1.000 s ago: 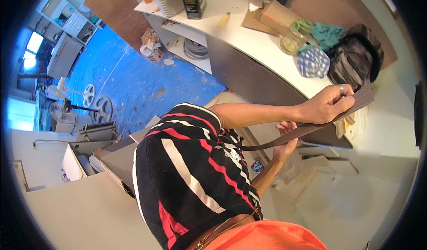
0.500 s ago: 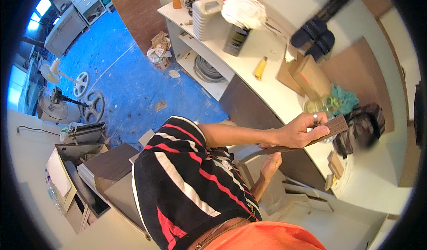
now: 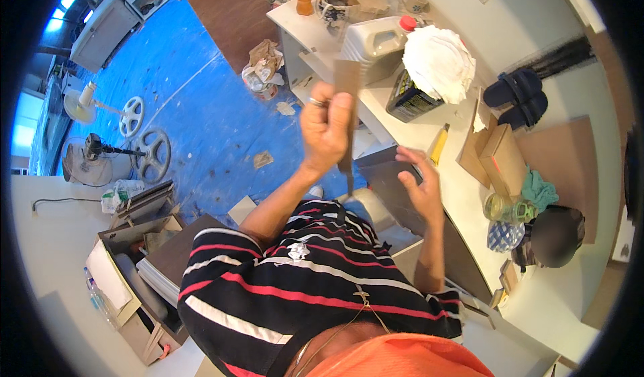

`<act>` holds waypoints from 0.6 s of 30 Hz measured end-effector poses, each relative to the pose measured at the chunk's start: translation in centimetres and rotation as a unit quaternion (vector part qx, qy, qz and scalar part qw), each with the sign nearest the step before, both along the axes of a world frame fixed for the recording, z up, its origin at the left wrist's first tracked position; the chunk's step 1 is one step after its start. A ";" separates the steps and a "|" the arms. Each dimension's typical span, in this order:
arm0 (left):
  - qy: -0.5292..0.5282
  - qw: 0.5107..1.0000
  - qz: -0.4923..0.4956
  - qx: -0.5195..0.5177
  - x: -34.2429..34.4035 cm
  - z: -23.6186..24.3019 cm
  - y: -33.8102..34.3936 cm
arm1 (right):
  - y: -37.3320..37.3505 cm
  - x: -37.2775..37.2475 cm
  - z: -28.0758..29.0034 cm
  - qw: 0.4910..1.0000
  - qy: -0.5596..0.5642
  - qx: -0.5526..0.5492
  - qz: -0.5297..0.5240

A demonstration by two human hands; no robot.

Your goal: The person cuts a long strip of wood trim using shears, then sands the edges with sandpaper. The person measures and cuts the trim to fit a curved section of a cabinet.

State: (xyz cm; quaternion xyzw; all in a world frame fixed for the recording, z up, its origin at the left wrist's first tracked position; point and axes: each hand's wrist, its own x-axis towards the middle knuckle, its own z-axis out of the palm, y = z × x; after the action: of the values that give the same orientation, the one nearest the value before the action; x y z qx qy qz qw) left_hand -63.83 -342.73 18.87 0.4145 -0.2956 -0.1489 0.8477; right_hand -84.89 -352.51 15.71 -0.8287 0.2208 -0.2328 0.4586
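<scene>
My left hand [image 3: 326, 132] is closed around a narrow brown wood-grain strip [image 3: 348, 82], thumb along its face. The strip stands nearly upright over the blue floor sheet, its lower end reaching down toward my striped shirt. My right hand [image 3: 422, 186] is raised with fingers apart and holds nothing; it is a short way right of the strip, by the counter's edge. On the counter, just beyond my right fingers, lies a yellow utility knife [image 3: 440, 144].
The white counter [image 3: 463, 206] bears a grey jug [image 3: 376, 45], a dark can [image 3: 410, 96] under a white cloth wad [image 3: 439, 64], a cardboard box [image 3: 503, 159], glass jars [image 3: 504, 209] and dark slippers [image 3: 516, 98]. Pedestal fans [image 3: 94, 149] and a crate of boards [image 3: 144, 276] stand left.
My left hand has swung the strip left, away from the counter, and turned it upright. My right hand has risen from low beside my body and spread its fingers. The view has shifted.
</scene>
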 end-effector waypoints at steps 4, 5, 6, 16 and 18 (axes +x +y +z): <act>-0.033 0.994 0.098 0.025 5.5 -1.7 0.2 | -4.7 3.9 6.1 0.987 0.035 -0.111 0.108; -0.023 0.992 0.113 0.043 6.3 -2.1 0.1 | -5.9 5.0 7.5 0.980 0.045 -0.140 0.132; -0.022 0.991 0.122 0.047 7.0 -2.4 0.0 | -7.1 6.2 8.7 0.974 0.047 -0.163 0.150; -0.031 0.964 0.252 0.079 14.4 -4.5 -2.4 | -23.3 21.8 13.9 0.922 0.176 -0.244 0.244; -0.039 0.960 0.266 0.071 16.6 -5.2 -2.8 | -26.7 25.9 12.4 0.893 0.184 -0.331 0.245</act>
State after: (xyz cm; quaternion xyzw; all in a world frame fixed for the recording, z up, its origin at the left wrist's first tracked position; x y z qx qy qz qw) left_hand -47.25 -345.53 13.70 0.5432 -0.1956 0.0776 0.8128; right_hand -59.03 -379.19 28.07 -0.9883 0.0014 -0.0164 0.1513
